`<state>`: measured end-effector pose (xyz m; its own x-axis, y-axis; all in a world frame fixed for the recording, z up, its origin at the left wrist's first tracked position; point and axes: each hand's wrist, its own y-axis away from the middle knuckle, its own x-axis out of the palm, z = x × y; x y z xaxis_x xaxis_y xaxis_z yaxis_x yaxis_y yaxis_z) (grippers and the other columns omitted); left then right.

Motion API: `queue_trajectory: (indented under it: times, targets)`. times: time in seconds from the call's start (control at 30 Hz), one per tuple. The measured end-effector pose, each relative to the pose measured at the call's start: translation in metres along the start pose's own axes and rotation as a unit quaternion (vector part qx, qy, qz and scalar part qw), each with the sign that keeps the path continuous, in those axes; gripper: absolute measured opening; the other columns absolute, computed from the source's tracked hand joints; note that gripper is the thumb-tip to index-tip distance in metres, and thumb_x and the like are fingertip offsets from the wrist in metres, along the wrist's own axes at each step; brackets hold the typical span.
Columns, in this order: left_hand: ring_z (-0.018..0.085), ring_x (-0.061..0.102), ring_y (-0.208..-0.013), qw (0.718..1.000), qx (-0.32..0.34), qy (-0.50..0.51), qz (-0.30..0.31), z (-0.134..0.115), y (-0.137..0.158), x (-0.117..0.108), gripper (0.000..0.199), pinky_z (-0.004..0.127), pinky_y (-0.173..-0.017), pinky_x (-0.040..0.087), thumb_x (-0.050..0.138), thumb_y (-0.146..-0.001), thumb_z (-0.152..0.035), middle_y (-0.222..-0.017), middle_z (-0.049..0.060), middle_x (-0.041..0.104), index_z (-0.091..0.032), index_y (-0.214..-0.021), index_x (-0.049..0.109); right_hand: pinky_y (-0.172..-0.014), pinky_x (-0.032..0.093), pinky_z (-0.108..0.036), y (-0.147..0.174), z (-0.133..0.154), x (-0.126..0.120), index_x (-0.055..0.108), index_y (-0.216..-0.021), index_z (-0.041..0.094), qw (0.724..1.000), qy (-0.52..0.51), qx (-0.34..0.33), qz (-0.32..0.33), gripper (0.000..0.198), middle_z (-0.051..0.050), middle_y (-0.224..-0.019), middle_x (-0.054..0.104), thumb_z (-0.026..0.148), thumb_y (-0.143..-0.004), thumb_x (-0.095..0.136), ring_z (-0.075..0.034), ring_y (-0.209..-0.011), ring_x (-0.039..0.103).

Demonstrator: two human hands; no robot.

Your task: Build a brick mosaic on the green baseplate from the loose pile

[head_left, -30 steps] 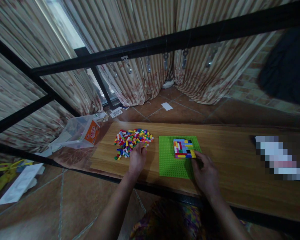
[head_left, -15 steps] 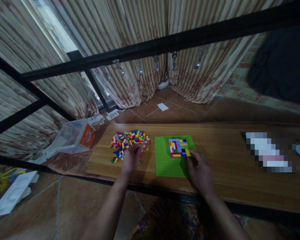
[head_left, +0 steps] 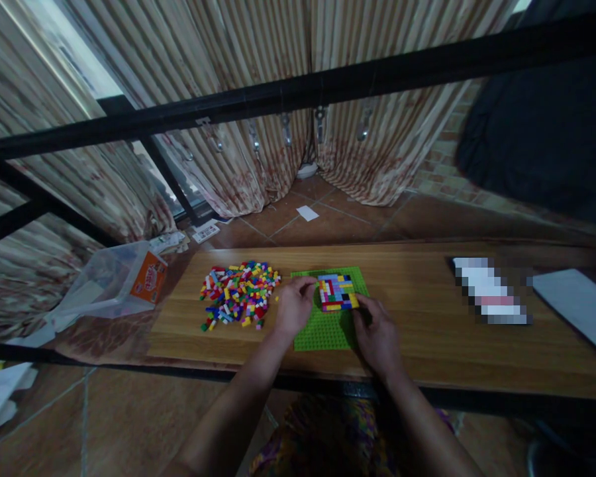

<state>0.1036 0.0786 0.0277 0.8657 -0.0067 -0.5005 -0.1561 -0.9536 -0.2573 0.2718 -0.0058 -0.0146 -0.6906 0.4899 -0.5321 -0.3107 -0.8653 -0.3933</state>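
Note:
A flat panel of many-coloured toy bricks (head_left: 335,291) is over the upper part of a green studded baseplate (head_left: 322,334); I cannot tell whether it is pressed on or held just above. My right hand (head_left: 379,336) has its thumb and fingers closed at the panel's lower right corner, by a yellow brick. At the panel's left edge, my left hand (head_left: 294,308) is in a pinch, its fingertips close to the bricks. Whatever is between those fingertips is too small to make out. Left of the baseplate lies a loose heap of small bricks (head_left: 241,291).
The wooden table (head_left: 417,344) carries a blurred-out flat object (head_left: 489,291) and a pale flat sheet (head_left: 576,305) on the right. Beyond its left end lies a clear plastic box (head_left: 104,278) with an orange label. A black metal bar (head_left: 258,99) crosses the view above.
My left hand has gone from the brick heap rightward to the panel's left edge. My right hand stays at the panel's corner. The whole view has shifted somewhat to the right.

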Motion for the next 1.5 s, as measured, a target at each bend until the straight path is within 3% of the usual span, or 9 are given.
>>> queue_trajectory:
  times: [0.4, 0.67, 0.87, 1.07, 1.27, 1.5]
  targets:
    - [0.013, 0.063, -0.078, 0.996, 0.082, -0.018, 0.018, 0.013, -0.018, 0.018, 0.019, 0.025, -0.075, 0.049, 0.053, -0.086, -0.011, -0.08, 0.001, 0.067, -0.02, -0.082, 0.07, -0.091, 0.047, -0.043, 0.0, -0.002, 0.001, 0.059, -0.116, 0.018, 1.0, -0.009, 0.009, 0.003, 0.031, -0.012, -0.107, 0.065, 0.028, -0.09, 0.046, -0.024, -0.101, 0.059]
    - [0.014, 0.062, -0.084, 0.994, 0.096, -0.062, 0.005, 0.011, -0.013, 0.021, 0.02, 0.026, -0.08, 0.05, 0.052, -0.086, -0.01, -0.086, 0.002, 0.067, -0.021, -0.084, 0.069, -0.092, 0.047, -0.045, 0.001, -0.003, 0.001, 0.059, -0.116, 0.02, 1.0, -0.005, 0.008, 0.0, 0.031, -0.011, -0.109, 0.065, 0.028, -0.09, 0.046, -0.025, -0.103, 0.059]
    - [0.015, 0.062, -0.094, 0.984, 0.137, -0.111, -0.007, 0.018, -0.005, 0.028, 0.025, 0.028, -0.088, 0.052, 0.048, -0.087, -0.009, -0.1, 0.004, 0.064, -0.021, -0.097, 0.068, -0.092, 0.047, -0.044, 0.001, -0.003, 0.001, 0.058, -0.116, 0.019, 1.0, -0.004, -0.001, -0.001, 0.03, -0.012, -0.108, 0.064, 0.028, -0.09, 0.046, -0.025, -0.103, 0.058]
    - [0.019, 0.06, -0.1, 0.968, 0.141, -0.206, 0.029, 0.014, 0.0, 0.029, 0.03, 0.034, -0.093, 0.051, 0.045, -0.087, -0.007, -0.11, 0.009, 0.063, -0.019, -0.108, 0.063, -0.091, 0.048, -0.045, 0.002, -0.003, 0.001, 0.059, -0.117, 0.019, 1.0, 0.0, 0.005, 0.002, 0.032, -0.012, -0.108, 0.065, 0.031, -0.09, 0.046, -0.025, -0.102, 0.059]
    - [0.022, 0.06, -0.099, 0.947, 0.135, -0.28, 0.075, 0.002, 0.0, 0.025, 0.029, 0.035, -0.088, 0.053, 0.051, -0.083, -0.007, -0.106, 0.009, 0.063, -0.019, -0.106, 0.062, -0.09, 0.048, -0.045, 0.002, -0.007, 0.002, 0.059, -0.115, 0.019, 1.0, 0.009, -0.004, -0.004, 0.032, -0.012, -0.108, 0.065, 0.033, -0.09, 0.045, -0.025, -0.101, 0.06]
    - [0.022, 0.058, -0.107, 0.973, 0.111, -0.202, -0.004, 0.002, 0.036, 0.001, 0.04, 0.036, -0.096, 0.05, 0.044, -0.086, -0.007, -0.116, 0.01, 0.062, -0.019, -0.124, 0.055, -0.089, 0.049, -0.043, 0.003, -0.01, 0.002, 0.06, -0.114, 0.017, 1.0, -0.001, 0.0, -0.005, 0.033, -0.012, -0.105, 0.064, 0.035, -0.089, 0.048, -0.024, -0.097, 0.061]
